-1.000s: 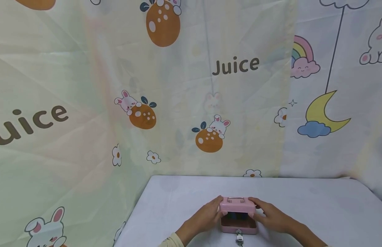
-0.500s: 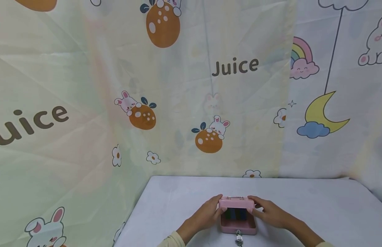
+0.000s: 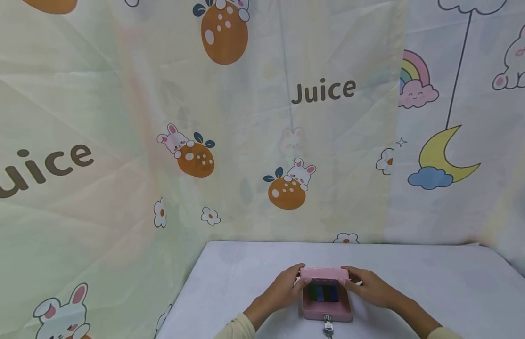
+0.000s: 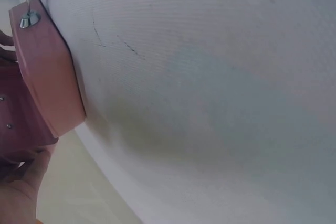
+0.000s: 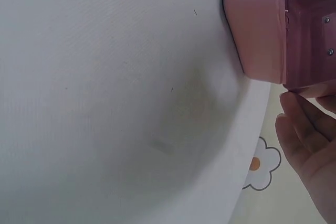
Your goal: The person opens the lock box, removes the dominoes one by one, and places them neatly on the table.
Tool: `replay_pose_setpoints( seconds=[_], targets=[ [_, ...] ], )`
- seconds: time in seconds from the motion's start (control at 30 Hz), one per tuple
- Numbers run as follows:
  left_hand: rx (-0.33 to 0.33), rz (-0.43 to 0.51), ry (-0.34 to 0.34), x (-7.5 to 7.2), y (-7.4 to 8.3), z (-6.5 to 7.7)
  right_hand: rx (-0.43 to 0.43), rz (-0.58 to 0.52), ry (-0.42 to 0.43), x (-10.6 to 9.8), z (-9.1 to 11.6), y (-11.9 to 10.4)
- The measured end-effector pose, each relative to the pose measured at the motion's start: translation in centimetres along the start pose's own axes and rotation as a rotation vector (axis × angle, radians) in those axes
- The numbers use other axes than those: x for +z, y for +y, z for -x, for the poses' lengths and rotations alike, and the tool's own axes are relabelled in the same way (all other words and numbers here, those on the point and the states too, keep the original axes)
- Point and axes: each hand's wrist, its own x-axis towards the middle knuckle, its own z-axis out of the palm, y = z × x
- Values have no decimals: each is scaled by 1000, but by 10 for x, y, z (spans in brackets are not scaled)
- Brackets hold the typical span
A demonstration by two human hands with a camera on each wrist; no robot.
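Note:
A small pink cash box stands on the table with its lid raised. My left hand pinches the lid's left edge, thumb in front and fingers behind. On the opposite edge, my right hand holds the lid the same way. Blue and dark green strips lie inside the box; what they are is unclear. A key with a metal ring hangs from the front lock. In the left wrist view, the lock cylinder projects from the box's front. Rivets show inside the lid in the right wrist view.
The white table reaches back to a hanging cloth printed with rabbits, oranges and flowers. The cloth also closes off the left side. Sleeve cuffs show at the bottom.
The lid has tilted further up and back, with both hands moving along with it. More of the box's inside and the coloured strips now shows. The box base stays in place.

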Motion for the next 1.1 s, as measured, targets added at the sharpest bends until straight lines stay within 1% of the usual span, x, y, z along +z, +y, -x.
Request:
replay_pose_setpoints(
  seconds=[0.07,0.23,0.37,0.53,0.77,0.87,1.1],
  targets=[
    [-6,0,6,0,2,-2,7,4,15,0,-1,0],
    [-7,5,22,0,5,-6,68,-29,67,1,-4,0],
    [-12,13,28,1,5,-9,91,-26,80,1,-7,0],
    [-28,14,39,1,3,-11,84,-22,68,0,-9,0],
    [-14,-27,103,0,3,-16,167,-62,12,-8,-17,-4],
    [-21,-41,118,1,2,-18,171,-73,-3,-9,-19,-6],
    [-71,-30,103,0,3,-21,201,-89,-35,-12,-23,-8]
  ],
)
